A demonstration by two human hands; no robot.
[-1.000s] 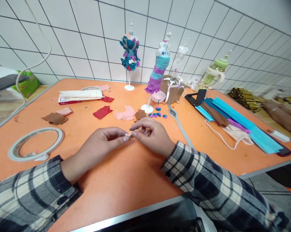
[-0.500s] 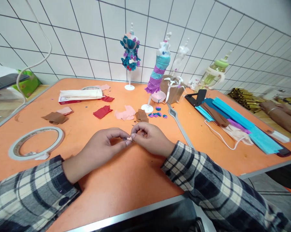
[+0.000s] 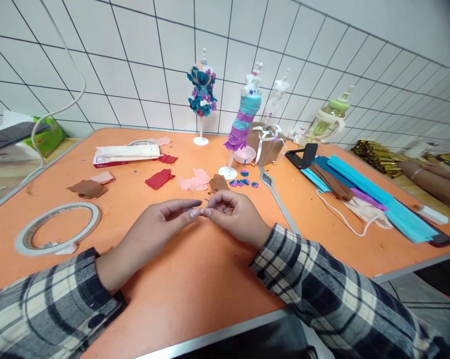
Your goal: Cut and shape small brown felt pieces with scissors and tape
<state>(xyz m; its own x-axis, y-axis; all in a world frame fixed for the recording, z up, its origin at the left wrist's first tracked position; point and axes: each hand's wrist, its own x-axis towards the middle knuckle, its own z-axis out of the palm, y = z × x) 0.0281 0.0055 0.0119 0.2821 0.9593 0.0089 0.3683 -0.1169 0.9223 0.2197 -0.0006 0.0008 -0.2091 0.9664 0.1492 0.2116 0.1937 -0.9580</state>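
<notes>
Low over the orange table (image 3: 195, 279), my two hands meet at a tiny pale pink scrap (image 3: 202, 212), perhaps crepe paper. My right hand (image 3: 234, 214) pinches it between thumb and curled index finger. A small silvery bit shows inside its curled fingers, too small to name. My left hand (image 3: 161, 227) has its thumb tip against the scrap's left side, with the index finger straight above and a gap between; its other fingers are hidden. Just beyond lie a brown paper piece (image 3: 219, 183), pink paper (image 3: 195, 180) and several small blue-purple pieces (image 3: 239, 183).
A tape roll (image 3: 23, 239) and brown paper (image 3: 86, 188) lie left, red paper (image 3: 159, 178) farther in. Dressed mini mannequins (image 3: 243, 112) (image 3: 202, 85) stand at the back. Folded coloured paper (image 3: 377, 189) and a bottle (image 3: 327, 119) are right. Another person's arms (image 3: 430, 177) show far right.
My left index finger has lifted away from the thumb, while the thumb stays at the scrap. My right hand keeps its pinch. The view has tilted slightly up.
</notes>
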